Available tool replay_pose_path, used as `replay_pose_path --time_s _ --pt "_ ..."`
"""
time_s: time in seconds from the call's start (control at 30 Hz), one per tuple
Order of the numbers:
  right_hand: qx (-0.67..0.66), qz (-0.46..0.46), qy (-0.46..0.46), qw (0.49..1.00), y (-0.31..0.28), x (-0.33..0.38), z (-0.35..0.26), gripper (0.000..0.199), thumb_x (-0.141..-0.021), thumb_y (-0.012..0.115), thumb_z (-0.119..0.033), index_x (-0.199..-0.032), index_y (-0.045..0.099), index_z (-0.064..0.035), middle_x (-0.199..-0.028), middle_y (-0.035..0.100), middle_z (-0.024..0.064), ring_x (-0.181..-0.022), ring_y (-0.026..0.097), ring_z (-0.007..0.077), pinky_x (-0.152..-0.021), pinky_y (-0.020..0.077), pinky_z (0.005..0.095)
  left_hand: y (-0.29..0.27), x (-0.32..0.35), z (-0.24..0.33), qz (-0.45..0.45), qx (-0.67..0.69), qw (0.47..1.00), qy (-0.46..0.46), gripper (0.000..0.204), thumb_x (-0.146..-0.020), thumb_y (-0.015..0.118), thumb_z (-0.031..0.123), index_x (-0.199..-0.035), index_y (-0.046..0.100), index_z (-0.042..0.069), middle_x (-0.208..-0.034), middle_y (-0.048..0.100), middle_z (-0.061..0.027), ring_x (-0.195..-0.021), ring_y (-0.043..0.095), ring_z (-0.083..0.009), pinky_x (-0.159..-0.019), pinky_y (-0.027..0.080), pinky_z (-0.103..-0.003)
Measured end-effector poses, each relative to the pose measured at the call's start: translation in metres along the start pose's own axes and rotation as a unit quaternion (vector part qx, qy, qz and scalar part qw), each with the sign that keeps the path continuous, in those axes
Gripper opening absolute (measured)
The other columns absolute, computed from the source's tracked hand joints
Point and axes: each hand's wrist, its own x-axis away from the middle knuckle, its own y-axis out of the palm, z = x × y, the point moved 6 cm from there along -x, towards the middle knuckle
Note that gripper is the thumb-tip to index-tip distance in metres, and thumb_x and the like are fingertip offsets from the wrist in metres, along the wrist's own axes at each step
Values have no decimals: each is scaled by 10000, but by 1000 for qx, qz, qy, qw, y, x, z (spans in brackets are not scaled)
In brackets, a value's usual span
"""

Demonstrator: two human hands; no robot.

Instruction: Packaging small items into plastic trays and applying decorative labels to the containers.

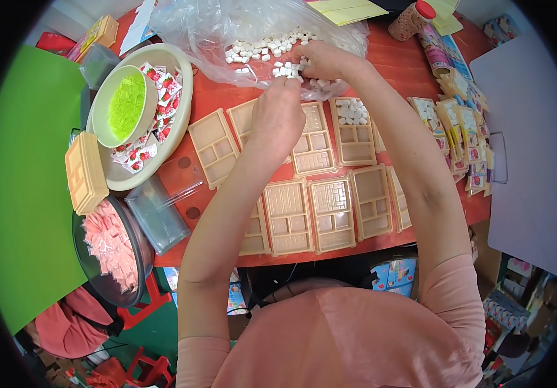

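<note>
Small white pieces that look like mini marshmallows (262, 50) lie in a clear plastic bag (194, 32) spread open at the far side of the table. My left hand (280, 111) reaches to the bag's near edge, its fingers curled and closed against a cluster of these pieces. Just to its right, my right hand (330, 61) bends inward over the bag, fingers closed among the pieces; its fingertips are partly hidden. Beneath my arms stand two rows of beige compartment trays (333, 216). One back-row tray (356, 152) holds white pieces in its large compartment.
To the left, a big cream basin (185, 90) holds strawberry-printed sachets and a bowl (100, 132) of bright green shreds. Below it, a dark bowl (137, 258) contains pink packets. Filled packs (469, 129) are piled at right, near a red-lidded jar (411, 22). The red table's near edge curves before me.
</note>
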Motion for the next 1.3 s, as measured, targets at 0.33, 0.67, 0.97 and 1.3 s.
replay_pose_path --time_s 0.33,0.67,0.97,1.3 --pt "-318 52 5 946 -33 36 24 191 -879 682 -180 -1033 652 -70 -665 597 -18 -557 544 56 -479 399 220 25 -32 -17 71 13 992 103 272 -781 696 66 -1049 720 26 -949 638 -178 -908 627 -356 -840 517 -446" --pt "-58 67 3 996 -18 150 96 212 -877 654 -129 -1076 616 -64 -843 581 51 -826 595 185 -754 499 343 44 -57 -61 -37 30 999 -27 256 -780 726 182 -1001 772 61 -1083 650 -204 -1028 625 -366 -929 497 -431" --pt "-66 195 -22 978 -21 173 95 240 -892 618 -46 -1130 644 -56 -1055 641 100 -934 646 219 -811 534 334 44 -52 -59 -62 28 997 -28 259 -787 756 175 -991 758 16 -1090 647 -176 -1001 629 -345 -902 507 -411" --pt "-272 243 -20 931 -49 129 75 223 -957 597 -113 -1119 683 14 -988 697 20 -868 620 82 -765 512 265 36 -33 -48 9 -6 999 32 164 -785 720 87 -919 743 -4 -999 616 -160 -951 600 -315 -848 496 -411"
